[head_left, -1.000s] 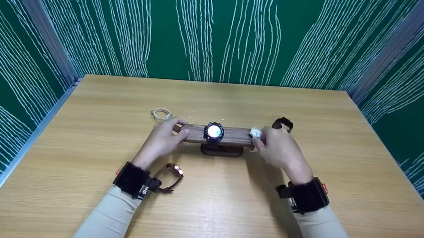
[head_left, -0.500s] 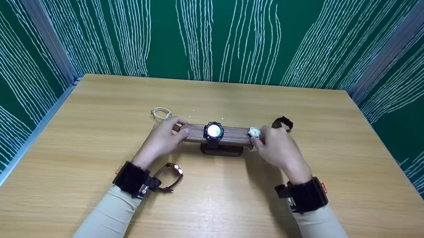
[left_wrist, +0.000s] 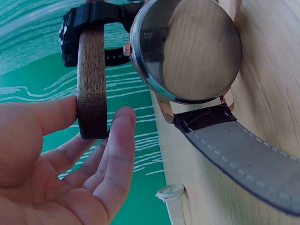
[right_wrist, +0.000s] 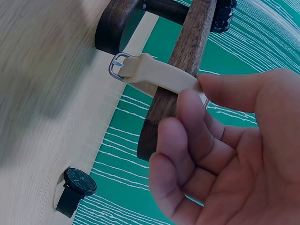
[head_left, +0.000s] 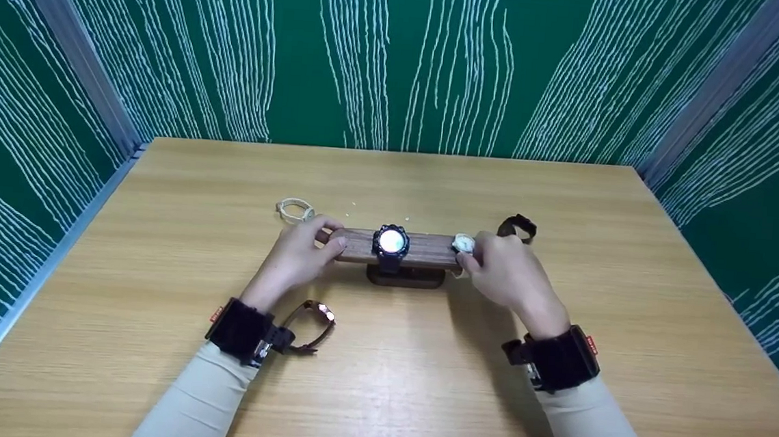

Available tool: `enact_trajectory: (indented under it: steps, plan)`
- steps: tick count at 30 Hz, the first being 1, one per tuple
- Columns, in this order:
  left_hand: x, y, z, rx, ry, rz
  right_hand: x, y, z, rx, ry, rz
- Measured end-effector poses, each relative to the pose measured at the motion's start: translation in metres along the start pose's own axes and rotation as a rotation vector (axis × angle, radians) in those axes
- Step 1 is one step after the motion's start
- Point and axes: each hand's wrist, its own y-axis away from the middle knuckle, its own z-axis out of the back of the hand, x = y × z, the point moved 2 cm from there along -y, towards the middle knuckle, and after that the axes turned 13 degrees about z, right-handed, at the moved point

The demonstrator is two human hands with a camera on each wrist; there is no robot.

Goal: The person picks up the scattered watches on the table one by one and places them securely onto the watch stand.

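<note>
While head view lists cream watch on wooden bar, right end, left wrist records left hand loosely gripping opposite end, right wrist records right hand, fingers curled, pinching strap, where uneven tugging might tilt bar.

Booth-like workspace, line-patterned green walls, wood-grain tabletop

The stand stood on the table, a middle watch around its centre and an end watch toward three o'clock. From it, one watch lay toward ten, another watch toward two, a third watch between seven and eight.
</note>
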Motion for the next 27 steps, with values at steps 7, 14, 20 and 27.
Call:
enact_trajectory:
  steps: [7,14,20,27]
  plan:
    - [-0.0009,0.0010,0.0004,0.003,0.007,-0.001,0.0007,-0.0004,-0.0015,-0.013,0.011,0.004]
    - [-0.0014,0.0013,0.0008,-0.016,0.006,-0.031,0.0002,-0.0018,-0.0027,-0.028,0.029,0.026]
    - [0.0005,-0.0003,-0.0001,-0.012,0.006,-0.022,0.0013,-0.0025,-0.0032,-0.034,0.031,0.029]
    - [-0.0005,0.0000,-0.0001,0.000,0.015,-0.007,0.0022,-0.0033,-0.0037,-0.042,0.041,0.035]
